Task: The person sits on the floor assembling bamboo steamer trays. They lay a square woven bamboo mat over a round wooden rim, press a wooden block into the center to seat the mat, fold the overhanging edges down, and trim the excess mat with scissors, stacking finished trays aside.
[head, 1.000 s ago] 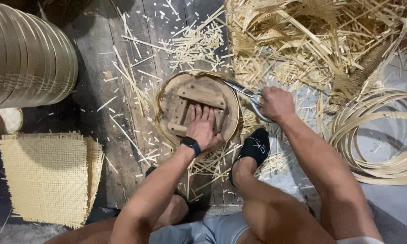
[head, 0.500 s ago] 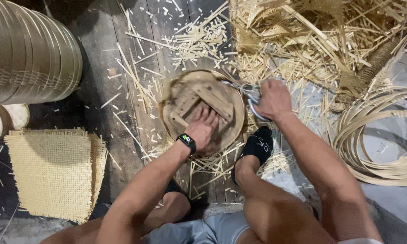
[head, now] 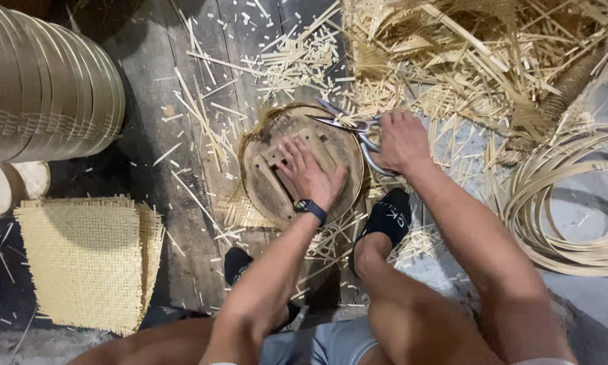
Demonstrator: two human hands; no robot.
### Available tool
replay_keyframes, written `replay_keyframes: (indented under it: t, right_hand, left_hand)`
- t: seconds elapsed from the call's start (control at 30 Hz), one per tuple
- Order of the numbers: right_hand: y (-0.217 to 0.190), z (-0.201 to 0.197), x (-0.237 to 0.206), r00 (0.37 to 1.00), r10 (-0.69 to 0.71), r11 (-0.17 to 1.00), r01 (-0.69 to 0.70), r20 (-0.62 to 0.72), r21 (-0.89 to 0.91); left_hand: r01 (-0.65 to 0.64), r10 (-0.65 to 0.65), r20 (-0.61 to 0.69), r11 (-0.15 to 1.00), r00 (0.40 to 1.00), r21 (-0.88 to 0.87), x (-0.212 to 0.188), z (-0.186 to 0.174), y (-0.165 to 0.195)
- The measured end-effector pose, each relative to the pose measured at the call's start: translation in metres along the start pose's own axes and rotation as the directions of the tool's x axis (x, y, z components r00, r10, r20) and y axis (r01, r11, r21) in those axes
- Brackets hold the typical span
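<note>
One round wooden form [head: 277, 186] lies flat on the plank floor [head: 148, 128], woven bamboo edging showing around its rim. The left hand [head: 311, 176] presses down on it, palm flat, fingers spread wide over the wooden slats, a dark watch [head: 311, 209] at the wrist. Just right of those fingers, the right hand [head: 402, 142] grips one pair of scissors [head: 348, 124], fingers curled through the handles, blades parted and pointing left over the form's far rim. Beyond the right knuckles lie heaped bamboo strips [head: 466, 47]. Right of that hand sit coiled bamboo hoops [head: 567, 196]. Well left of the fingers: a stack of woven mats [head: 88, 263] and stacked rims [head: 40, 81].
</note>
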State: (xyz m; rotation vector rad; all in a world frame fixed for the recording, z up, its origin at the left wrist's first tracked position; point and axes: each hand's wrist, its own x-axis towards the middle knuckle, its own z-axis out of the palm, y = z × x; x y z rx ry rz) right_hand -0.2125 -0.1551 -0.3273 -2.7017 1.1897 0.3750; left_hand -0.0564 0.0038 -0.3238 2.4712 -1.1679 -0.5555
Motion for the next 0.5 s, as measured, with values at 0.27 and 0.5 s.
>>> replay_keyframes:
  t: [0.27,0.5]
  right_hand:
    - [0.028,0.000,-0.027,0.979,0.072,0.991,-0.092,0.190,0.099]
    - [0.010,0.011,-0.005,0.940,0.109,0.986,-0.143,0.323,0.083]
  left_hand:
    - [-0.230,0.242,0.099,0.967,0.965,-0.112,-0.006,-0.004,-0.035]
    - [-0.409,0.428,0.193,0.903,0.883,-0.128,-0.002,-0.010,-0.049]
